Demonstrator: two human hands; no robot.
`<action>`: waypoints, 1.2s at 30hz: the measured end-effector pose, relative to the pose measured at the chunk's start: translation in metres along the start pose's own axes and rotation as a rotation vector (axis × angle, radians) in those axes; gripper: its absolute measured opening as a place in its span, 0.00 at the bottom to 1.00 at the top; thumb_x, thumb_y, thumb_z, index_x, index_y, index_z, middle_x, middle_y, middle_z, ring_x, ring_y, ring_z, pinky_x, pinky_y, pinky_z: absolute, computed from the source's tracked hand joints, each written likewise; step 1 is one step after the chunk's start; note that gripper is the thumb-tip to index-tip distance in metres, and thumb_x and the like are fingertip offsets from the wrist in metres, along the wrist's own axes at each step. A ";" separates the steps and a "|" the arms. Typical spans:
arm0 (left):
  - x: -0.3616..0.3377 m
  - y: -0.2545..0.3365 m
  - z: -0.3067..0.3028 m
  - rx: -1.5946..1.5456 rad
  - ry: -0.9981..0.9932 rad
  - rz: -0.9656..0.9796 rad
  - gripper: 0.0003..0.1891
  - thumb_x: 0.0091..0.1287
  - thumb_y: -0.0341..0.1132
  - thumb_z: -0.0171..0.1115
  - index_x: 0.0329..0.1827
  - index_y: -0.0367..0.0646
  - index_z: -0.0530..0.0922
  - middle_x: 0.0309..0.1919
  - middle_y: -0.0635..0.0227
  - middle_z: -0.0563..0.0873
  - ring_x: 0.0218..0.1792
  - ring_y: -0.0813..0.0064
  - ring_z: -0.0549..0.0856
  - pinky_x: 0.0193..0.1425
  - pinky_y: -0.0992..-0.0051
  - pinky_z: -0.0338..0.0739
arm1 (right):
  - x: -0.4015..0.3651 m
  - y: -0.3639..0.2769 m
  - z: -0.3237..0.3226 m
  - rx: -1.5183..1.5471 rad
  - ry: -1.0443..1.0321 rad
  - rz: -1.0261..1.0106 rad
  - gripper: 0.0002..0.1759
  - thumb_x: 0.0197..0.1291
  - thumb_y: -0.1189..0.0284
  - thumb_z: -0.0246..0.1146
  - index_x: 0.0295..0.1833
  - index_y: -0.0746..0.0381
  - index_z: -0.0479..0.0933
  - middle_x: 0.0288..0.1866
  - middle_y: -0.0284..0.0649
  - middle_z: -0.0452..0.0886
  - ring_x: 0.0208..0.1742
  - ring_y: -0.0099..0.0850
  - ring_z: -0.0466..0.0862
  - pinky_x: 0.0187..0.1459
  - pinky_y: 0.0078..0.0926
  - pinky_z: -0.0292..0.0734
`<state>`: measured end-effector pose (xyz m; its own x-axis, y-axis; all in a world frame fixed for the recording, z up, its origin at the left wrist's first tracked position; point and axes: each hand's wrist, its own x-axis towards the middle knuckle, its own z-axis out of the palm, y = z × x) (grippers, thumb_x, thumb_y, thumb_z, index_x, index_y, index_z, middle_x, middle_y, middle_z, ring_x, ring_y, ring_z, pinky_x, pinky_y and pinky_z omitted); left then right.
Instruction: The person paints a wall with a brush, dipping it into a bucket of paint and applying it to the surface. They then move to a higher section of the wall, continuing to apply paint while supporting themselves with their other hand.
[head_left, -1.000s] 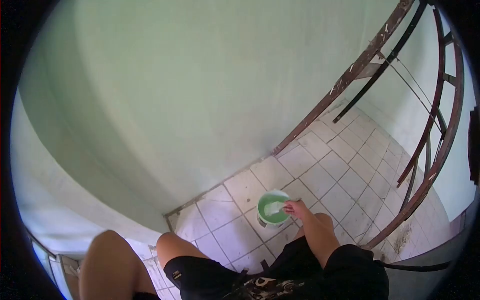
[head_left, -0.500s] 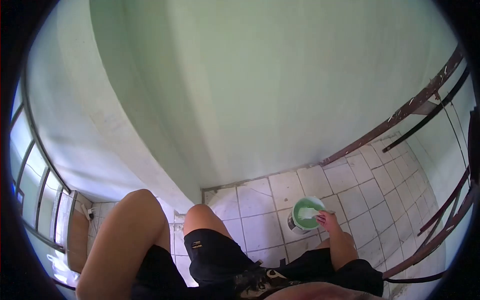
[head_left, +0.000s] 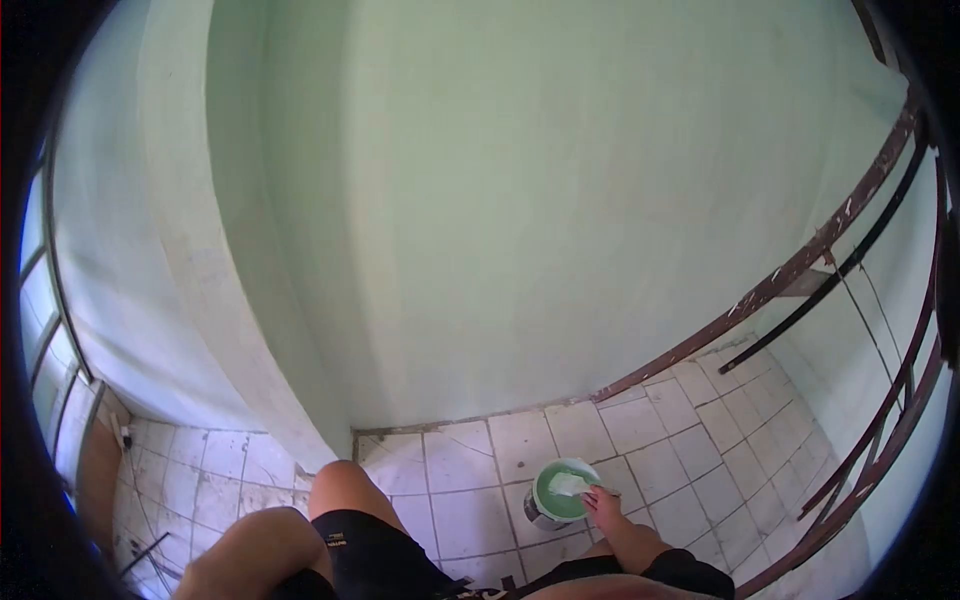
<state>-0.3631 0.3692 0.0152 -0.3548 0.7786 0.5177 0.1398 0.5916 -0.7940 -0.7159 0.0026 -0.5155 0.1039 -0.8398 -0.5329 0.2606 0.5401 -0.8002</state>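
My right hand (head_left: 603,503), shown at the near right side of the bucket (head_left: 534,508), pinches the handle end of a pale, flat brush (head_left: 570,485) between thumb and fingers. The brush head lies within the bucket's rim, at the green liquid (head_left: 556,503); how deep it sits I cannot tell. The state of my left hand's fingers I cannot tell. The bucket stands on the tiled floor (head_left: 462,515). Beyond it rises the pale green wall (head_left: 500,250); to its right, a paint-flecked brown rail (head_left: 765,290) slants upward, alongside a black bar (head_left: 800,325).
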 end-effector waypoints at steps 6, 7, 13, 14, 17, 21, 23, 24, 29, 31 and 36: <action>-0.082 0.055 -0.008 0.664 0.246 -0.579 0.18 0.63 0.40 0.50 0.56 0.54 0.75 0.49 0.69 0.76 0.54 0.67 0.72 0.65 0.54 0.58 | 0.012 0.003 -0.016 0.220 -0.111 0.065 0.20 0.59 0.65 0.58 0.54 0.63 0.67 0.53 0.48 0.72 0.50 0.40 0.76 0.53 0.37 0.74; -0.092 0.061 -0.011 0.683 0.124 -0.818 0.20 0.65 0.44 0.51 0.59 0.53 0.73 0.48 0.64 0.74 0.57 0.58 0.70 0.67 0.41 0.55 | 0.007 0.000 -0.016 0.251 -0.085 0.068 0.20 0.59 0.65 0.58 0.53 0.63 0.68 0.51 0.47 0.73 0.48 0.39 0.76 0.51 0.36 0.75; -0.105 0.015 -0.037 0.661 0.111 -0.919 0.18 0.65 0.42 0.52 0.56 0.49 0.73 0.39 0.62 0.77 0.50 0.58 0.75 0.62 0.40 0.60 | -0.026 -0.013 -0.021 0.347 -0.241 0.044 0.11 0.58 0.67 0.57 0.42 0.62 0.73 0.34 0.41 0.78 0.36 0.33 0.78 0.41 0.31 0.78; -0.104 0.002 -0.044 0.663 0.102 -0.921 0.18 0.65 0.42 0.52 0.56 0.49 0.73 0.37 0.61 0.78 0.48 0.58 0.77 0.60 0.41 0.62 | -0.037 -0.022 -0.014 0.351 -0.242 0.019 0.10 0.57 0.67 0.58 0.40 0.62 0.73 0.32 0.39 0.78 0.34 0.32 0.79 0.39 0.28 0.78; -0.092 -0.064 -0.076 0.658 0.079 -0.961 0.18 0.66 0.41 0.51 0.57 0.46 0.73 0.35 0.58 0.80 0.44 0.57 0.79 0.56 0.44 0.67 | -0.093 -0.066 0.020 0.418 -0.195 -0.016 0.08 0.55 0.69 0.60 0.37 0.61 0.73 0.30 0.38 0.78 0.32 0.30 0.79 0.36 0.25 0.79; -0.050 -0.184 -0.118 0.723 0.194 -1.225 0.17 0.62 0.29 0.52 0.54 0.40 0.76 0.35 0.54 0.83 0.40 0.61 0.82 0.52 0.61 0.73 | -0.191 -0.152 0.095 0.679 0.010 -0.028 0.08 0.54 0.69 0.61 0.37 0.60 0.73 0.31 0.37 0.78 0.32 0.29 0.79 0.35 0.24 0.80; -0.023 -0.244 -0.144 0.731 0.152 -1.284 0.17 0.61 0.27 0.52 0.54 0.39 0.76 0.36 0.55 0.83 0.40 0.62 0.82 0.51 0.65 0.73 | -0.235 -0.199 0.138 0.815 0.099 -0.054 0.08 0.54 0.69 0.62 0.37 0.60 0.73 0.31 0.37 0.79 0.32 0.29 0.79 0.34 0.23 0.80; -0.008 -0.273 -0.159 0.738 0.103 -1.324 0.18 0.61 0.26 0.52 0.55 0.37 0.76 0.36 0.55 0.84 0.40 0.63 0.82 0.50 0.68 0.73 | -0.255 -0.225 0.157 0.847 0.109 -0.069 0.08 0.53 0.69 0.62 0.37 0.60 0.73 0.31 0.37 0.79 0.32 0.29 0.79 0.34 0.23 0.80; 0.061 -0.420 -0.243 0.797 -0.130 -1.454 0.16 0.62 0.24 0.52 0.54 0.36 0.76 0.39 0.58 0.84 0.42 0.67 0.82 0.52 0.70 0.73 | -0.330 -0.369 0.242 0.838 -0.081 -0.082 0.12 0.56 0.69 0.62 0.44 0.61 0.72 0.38 0.39 0.79 0.37 0.31 0.80 0.37 0.24 0.81; 0.091 -0.472 -0.276 0.801 -0.176 -1.496 0.16 0.63 0.23 0.52 0.53 0.35 0.76 0.40 0.59 0.84 0.44 0.68 0.82 0.55 0.70 0.71 | -0.336 -0.409 0.262 0.849 -0.213 -0.101 0.12 0.59 0.69 0.61 0.46 0.61 0.72 0.40 0.38 0.80 0.39 0.30 0.81 0.39 0.24 0.82; 0.152 -0.590 -0.357 0.873 -0.537 -1.378 0.14 0.60 0.20 0.53 0.49 0.36 0.78 0.41 0.57 0.83 0.44 0.64 0.83 0.51 0.72 0.74 | -0.412 -0.571 0.378 0.765 -0.399 -0.223 0.10 0.59 0.68 0.61 0.44 0.60 0.75 0.39 0.36 0.81 0.37 0.26 0.82 0.37 0.21 0.84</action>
<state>-0.1695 0.2135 0.6759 -0.0438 -0.4272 0.9031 -0.9523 0.2910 0.0915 -0.5444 0.0192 0.2653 0.2636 -0.9549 -0.1368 0.8694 0.2966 -0.3952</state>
